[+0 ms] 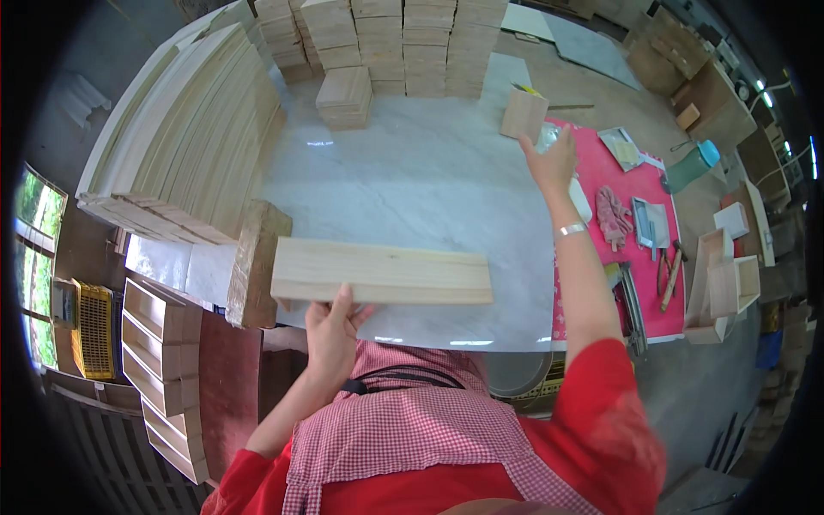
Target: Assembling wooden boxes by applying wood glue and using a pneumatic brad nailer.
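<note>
In front of me a long pale wooden board (pixel 386 273) lies across the near part of the grey marbled tabletop (pixel 403 176). My left hand (pixel 333 330) grips its near edge toward the left end, thumb on top and fingers partly hidden below. My right hand (pixel 554 163) is stretched out to the far right, thumb and fingers apart, with nothing visible between them. Just beyond its thumb stands a small wooden holder (pixel 523 113) with something yellow at its top. A clear plastic item (pixel 548 136), partly hidden, is beside the fingers.
Stacked wooden boards (pixel 180 129) stand at left, near a rough wooden block (pixel 259 262). Piled wooden pieces (pixel 386 43) line the back. On a red mat (pixel 631 283) at right lie a pink cloth (pixel 613 216), a hammer (pixel 671 279) and a nail gun (pixel 631 300). A teal bottle (pixel 692 165) stands beyond.
</note>
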`<control>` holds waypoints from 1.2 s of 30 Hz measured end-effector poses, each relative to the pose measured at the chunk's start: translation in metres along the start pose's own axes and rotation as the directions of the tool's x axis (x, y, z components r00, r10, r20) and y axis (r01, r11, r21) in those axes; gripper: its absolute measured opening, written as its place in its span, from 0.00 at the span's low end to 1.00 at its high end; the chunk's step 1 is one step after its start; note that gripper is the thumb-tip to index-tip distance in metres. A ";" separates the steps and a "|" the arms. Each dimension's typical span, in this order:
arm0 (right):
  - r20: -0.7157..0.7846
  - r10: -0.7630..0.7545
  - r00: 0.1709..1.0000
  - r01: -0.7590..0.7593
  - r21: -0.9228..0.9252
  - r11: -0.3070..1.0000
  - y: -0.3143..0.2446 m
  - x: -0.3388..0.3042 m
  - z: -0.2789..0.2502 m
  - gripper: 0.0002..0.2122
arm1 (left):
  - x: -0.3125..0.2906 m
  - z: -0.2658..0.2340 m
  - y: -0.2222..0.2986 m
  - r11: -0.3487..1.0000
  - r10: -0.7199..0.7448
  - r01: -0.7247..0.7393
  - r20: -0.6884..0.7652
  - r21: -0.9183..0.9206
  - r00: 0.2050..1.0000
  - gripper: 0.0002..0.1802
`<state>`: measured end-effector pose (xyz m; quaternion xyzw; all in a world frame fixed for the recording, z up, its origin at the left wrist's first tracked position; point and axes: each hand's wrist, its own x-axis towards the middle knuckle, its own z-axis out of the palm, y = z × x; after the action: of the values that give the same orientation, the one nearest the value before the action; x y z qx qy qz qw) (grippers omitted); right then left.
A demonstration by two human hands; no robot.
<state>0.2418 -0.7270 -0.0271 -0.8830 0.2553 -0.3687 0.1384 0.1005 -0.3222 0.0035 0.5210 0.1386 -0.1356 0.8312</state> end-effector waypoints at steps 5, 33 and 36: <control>0.063 0.298 0.952 -0.289 -0.119 0.950 -0.049 0.029 0.050 0.50 | -0.014 -0.017 -0.005 0.973 -0.226 0.227 0.048 -0.037 0.973 0.13; 0.373 -0.309 0.875 -0.334 0.927 0.172 -0.039 -0.152 -0.175 0.50 | 0.002 0.091 -0.008 0.892 -0.211 -0.184 0.739 0.414 0.640 0.23; 0.414 -0.341 0.844 -0.397 0.910 0.123 -0.044 -0.165 -0.176 0.49 | 0.002 0.110 -0.015 0.902 -0.420 0.234 0.618 0.363 0.664 0.25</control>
<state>0.0311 -0.6093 0.0175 -0.6202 -0.0873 -0.1767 0.7593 0.1069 -0.4281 0.0367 0.5013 -0.1031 -0.4821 0.7111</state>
